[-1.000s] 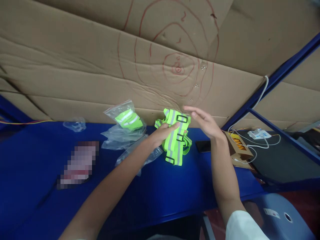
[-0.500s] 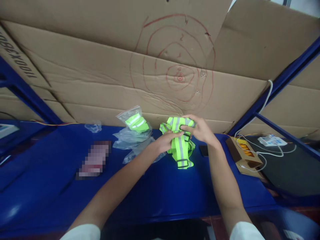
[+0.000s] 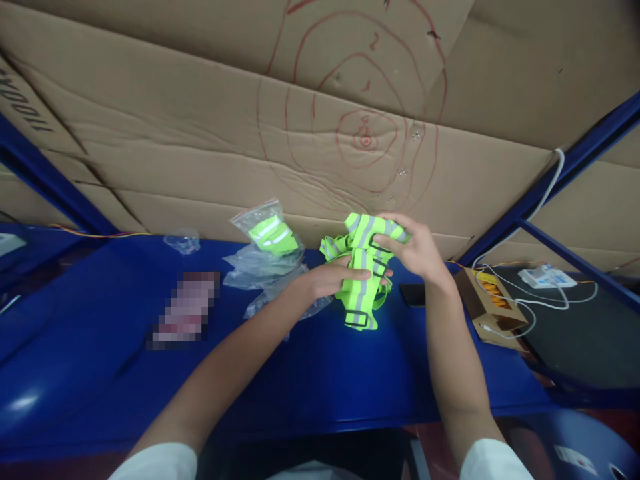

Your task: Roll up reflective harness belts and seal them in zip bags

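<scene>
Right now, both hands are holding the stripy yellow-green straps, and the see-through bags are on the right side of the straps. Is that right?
Not quite: the see-through bags are on the left side of the yellow-green straps, as the head view shows. The left hand and right hand are both holding the straps.

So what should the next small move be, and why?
Probably fold the upper end of the fluorescent yellow-green, grey-striped webbing bundle down toward its middle: the bare right hand pinches that end between thumb and fingers, while the left hand grips the middle, thumb in front.
</scene>
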Motion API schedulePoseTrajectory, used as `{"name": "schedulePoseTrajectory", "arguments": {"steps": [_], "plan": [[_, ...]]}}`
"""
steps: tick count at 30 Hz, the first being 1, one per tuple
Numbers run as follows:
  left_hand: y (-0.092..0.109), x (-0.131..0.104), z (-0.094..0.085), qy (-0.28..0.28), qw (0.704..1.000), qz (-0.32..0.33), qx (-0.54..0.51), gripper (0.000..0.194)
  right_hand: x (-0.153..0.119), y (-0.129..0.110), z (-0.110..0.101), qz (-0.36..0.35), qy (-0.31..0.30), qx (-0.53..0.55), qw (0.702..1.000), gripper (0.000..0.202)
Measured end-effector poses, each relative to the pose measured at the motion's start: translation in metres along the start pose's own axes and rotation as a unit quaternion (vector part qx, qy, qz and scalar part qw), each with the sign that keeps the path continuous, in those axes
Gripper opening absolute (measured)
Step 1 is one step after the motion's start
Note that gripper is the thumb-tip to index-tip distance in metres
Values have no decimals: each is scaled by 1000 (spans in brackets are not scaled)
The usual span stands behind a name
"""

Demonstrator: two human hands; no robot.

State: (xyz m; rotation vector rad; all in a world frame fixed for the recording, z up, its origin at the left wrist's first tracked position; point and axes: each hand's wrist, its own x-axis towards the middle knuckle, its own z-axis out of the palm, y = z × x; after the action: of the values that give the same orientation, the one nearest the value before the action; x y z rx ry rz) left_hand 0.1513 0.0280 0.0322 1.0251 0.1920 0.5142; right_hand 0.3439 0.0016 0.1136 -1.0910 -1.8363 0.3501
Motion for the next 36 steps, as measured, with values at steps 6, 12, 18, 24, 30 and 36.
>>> {"name": "schedulePoseTrajectory", "arguments": {"steps": [6, 12, 18, 24, 30, 36], "plan": [[-2, 2, 3, 75, 994, 23, 79, 51, 3, 6, -12, 18, 120, 29, 992, 43], [-4, 2, 8, 54, 992, 25, 115, 50, 5, 13, -16, 28, 172, 48, 984, 43], [-1, 0, 12, 69, 984, 34, 159, 46, 3, 17, -31, 38, 196, 92, 976, 39], [3, -4, 7, 21, 980, 21, 195, 38, -4, 9, -36, 21, 185, 106, 977, 37], [19, -13, 7, -61, 972, -27, 227, 60, -7, -2, -27, 8, 208, 91, 974, 40], [28, -16, 15, 48, 968, 26, 243, 53, -10, -8, -27, -5, 186, 41, 982, 43]]}}
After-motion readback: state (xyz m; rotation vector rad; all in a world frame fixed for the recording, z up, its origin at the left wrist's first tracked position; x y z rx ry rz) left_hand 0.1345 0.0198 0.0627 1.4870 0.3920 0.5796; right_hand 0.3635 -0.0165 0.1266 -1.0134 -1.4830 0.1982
